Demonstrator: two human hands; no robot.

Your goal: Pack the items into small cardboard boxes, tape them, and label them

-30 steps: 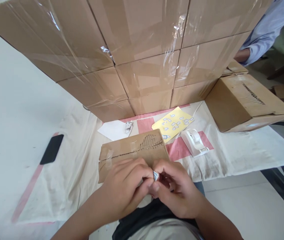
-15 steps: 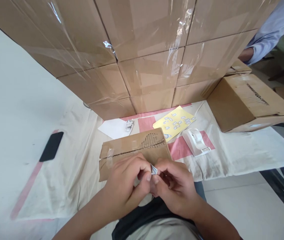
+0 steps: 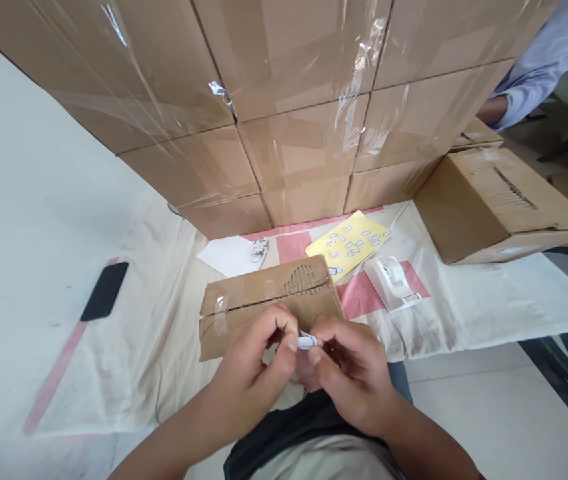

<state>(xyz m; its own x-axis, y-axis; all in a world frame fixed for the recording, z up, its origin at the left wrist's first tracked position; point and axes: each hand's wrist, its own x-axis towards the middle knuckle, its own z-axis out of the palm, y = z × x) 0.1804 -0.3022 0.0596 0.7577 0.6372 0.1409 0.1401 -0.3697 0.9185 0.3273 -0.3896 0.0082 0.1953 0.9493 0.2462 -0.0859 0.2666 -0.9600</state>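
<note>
Between my hands, over the near edge of a small cardboard box [image 3: 264,287], is a small rolled slip of paper [image 3: 307,342], white with dark blue lines. The thumb and forefinger of my left hand [image 3: 264,353] pinch its left end. On its right end, my right hand [image 3: 351,370] pinches it the same way, with the other fingers curled in. Beyond the box lies a yellow sheet [image 3: 321,247] with several small blue-outlined white slips on it. Left of that, a crumpled bit of paper [image 3: 259,250] rests on a white sheet [image 3: 229,257].
A white tape dispenser [image 3: 391,283] stands right of the small box. Taped, stacked cartons [image 3: 304,147] form a wall behind, and a larger box [image 3: 504,207] sits at right. A black phone-like slab [image 3: 105,291] lies at left. Another person's sleeve [image 3: 539,73] shows top right.
The paper slip has turned from a tilted position to nearly level and shows more between my fingertips. My left fingers have shifted slightly left; my right hand has hardly moved.
</note>
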